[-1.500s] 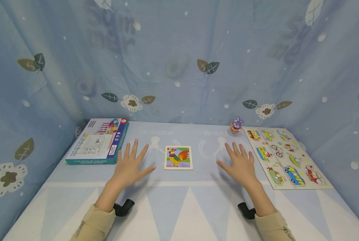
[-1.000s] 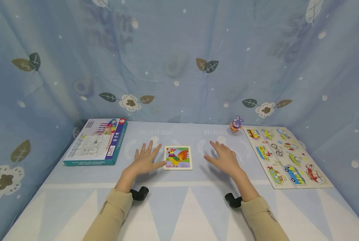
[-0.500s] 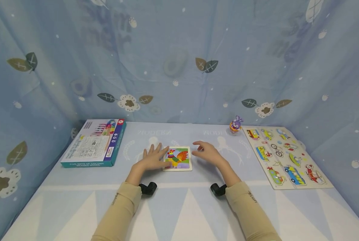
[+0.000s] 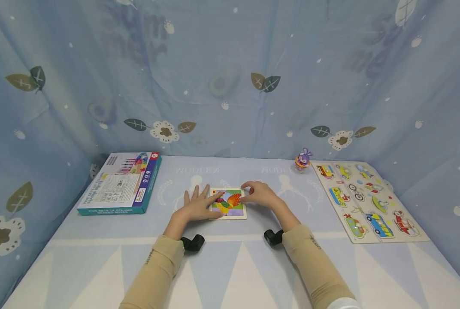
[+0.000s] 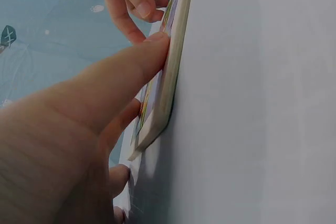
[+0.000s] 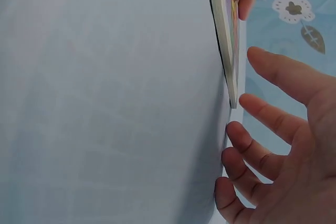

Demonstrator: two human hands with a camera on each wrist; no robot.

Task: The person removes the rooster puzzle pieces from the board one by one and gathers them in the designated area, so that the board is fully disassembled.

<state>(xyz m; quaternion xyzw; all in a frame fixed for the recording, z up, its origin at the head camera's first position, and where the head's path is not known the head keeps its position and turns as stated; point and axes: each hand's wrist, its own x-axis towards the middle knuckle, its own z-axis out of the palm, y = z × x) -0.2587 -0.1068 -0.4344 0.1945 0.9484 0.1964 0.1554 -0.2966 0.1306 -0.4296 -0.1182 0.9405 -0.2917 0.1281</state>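
Outward from the left hand (image 4: 197, 208), off towards its upper left, a box (image 4: 118, 184) lies flat, well apart from the fingers; the left hand itself is spread and grips nothing, its forefinger reaching over the panel (image 4: 231, 205) and its thumb touching that panel by the side nearest the wrist; the panel, a bird picture in a pale frame, lies flat just to the right of the left palm and directly left of the fingertips of the right hand (image 4: 262, 194); it is nearly square, so I can make out no clear long axis; of the two hands the left is nearer, for it overlaps the panel, while the right comes only to its right edge, thumb and forefinger parted there, the other fingers loosely bent and holding nothing; whether one of those tips brushes the edge I cannot tell.

Up and to the right of the right hand stands a small purple toy (image 4: 303, 159); farther right, well apart from that hand, a board (image 4: 392, 205) of vehicle pieces lies flat; beneath both hands the table (image 4: 230, 274) is pale blue and white, with triangles on the wrist side; ahead of the fingertips hangs a blue curtain (image 4: 214, 56), wrapping round both sides and hiding the rest of the room.
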